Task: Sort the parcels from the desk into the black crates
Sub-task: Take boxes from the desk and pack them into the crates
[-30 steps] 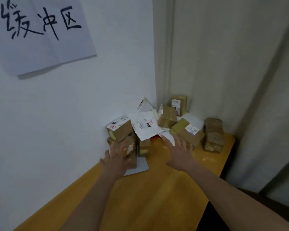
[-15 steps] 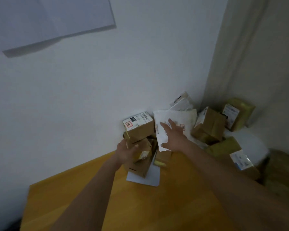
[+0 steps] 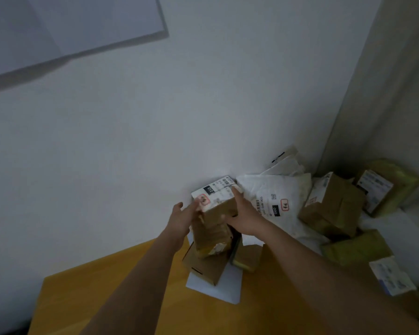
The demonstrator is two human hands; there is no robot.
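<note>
Your two forearms enter the head view from the lower edge, and both are bare from the frame edge to the wrist: no sleeve or cuff covers either one. Your left hand (image 3: pixel 182 215) and your right hand (image 3: pixel 242 217) are bare as well (no glove on either). Both wrists show as unbroken bare surface. The dim lighting and slight blur hide finer detail on the fingers.
</note>
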